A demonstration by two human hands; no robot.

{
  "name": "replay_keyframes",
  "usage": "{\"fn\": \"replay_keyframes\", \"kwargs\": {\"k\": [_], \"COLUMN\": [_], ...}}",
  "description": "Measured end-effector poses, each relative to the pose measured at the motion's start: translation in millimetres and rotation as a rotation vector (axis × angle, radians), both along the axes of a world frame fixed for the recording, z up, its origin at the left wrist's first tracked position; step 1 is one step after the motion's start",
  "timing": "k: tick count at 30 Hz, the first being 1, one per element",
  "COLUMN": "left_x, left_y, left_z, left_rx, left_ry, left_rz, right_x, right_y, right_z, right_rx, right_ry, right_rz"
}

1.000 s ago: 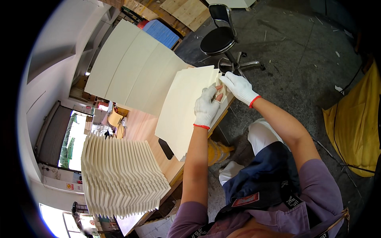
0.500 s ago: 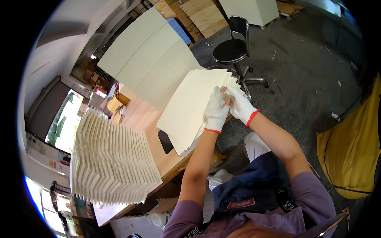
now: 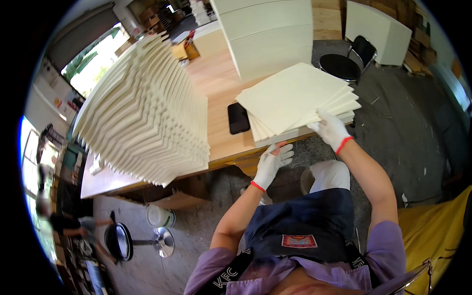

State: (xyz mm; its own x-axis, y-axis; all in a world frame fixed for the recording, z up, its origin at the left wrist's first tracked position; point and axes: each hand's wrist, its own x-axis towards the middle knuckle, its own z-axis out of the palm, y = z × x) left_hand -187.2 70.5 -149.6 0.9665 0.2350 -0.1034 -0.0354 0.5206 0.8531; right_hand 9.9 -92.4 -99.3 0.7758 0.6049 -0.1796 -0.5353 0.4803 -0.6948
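Observation:
Fanned cream sheets (image 3: 295, 96), like thin boards or thick paper, lie in a loose pile at the table's near right edge. My right hand (image 3: 333, 132), in a white glove with a red cuff, pinches the near edge of this pile, its fingers on top; how many sheets it grips is hidden. My left hand (image 3: 273, 164), gloved the same way with bare fingertips showing, is apart from the pile, just in front of the table edge. Its fingers are spread and it holds nothing. Left of the pile lies a black phone (image 3: 239, 118).
A tall stack of bent cream sheets (image 3: 147, 113) covers the left of the wooden table (image 3: 221, 142). White panels (image 3: 268, 39) stand behind. A black chair (image 3: 339, 67) is far right, yellow cloth (image 3: 432, 241) near right. A bucket (image 3: 160, 216), stool (image 3: 118, 242) and person (image 3: 73, 226) are lower left.
My left hand has come off the sheets toward me and opened. My right hand has shifted to the pile's near edge. The view has turned, bringing the bucket, stool and person into sight.

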Motion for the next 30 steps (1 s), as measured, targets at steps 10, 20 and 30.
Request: {"fn": "replay_keyframes", "kwargs": {"k": [10,20,30], "left_x": [-17.5,-117.7,-126.6], "left_y": [-13.2,24.6,172.1], "left_z": [37.2,192.6,434.0], "left_rx": [-0.325,0.293,0.230], "left_ry": [0.296,-0.261,-0.660], "left_rz": [0.036,0.555,1.081], "right_x": [-60.4,-80.6,-144.7], "right_y": [-130.7,-13.3,83.4], "right_z": [16.4,127.8,205.9], "right_rx": [-0.263,0.153,0.230], "right_ry": [-0.059,-0.480,-0.417], "right_rz": [0.074,0.163,0.777]}}
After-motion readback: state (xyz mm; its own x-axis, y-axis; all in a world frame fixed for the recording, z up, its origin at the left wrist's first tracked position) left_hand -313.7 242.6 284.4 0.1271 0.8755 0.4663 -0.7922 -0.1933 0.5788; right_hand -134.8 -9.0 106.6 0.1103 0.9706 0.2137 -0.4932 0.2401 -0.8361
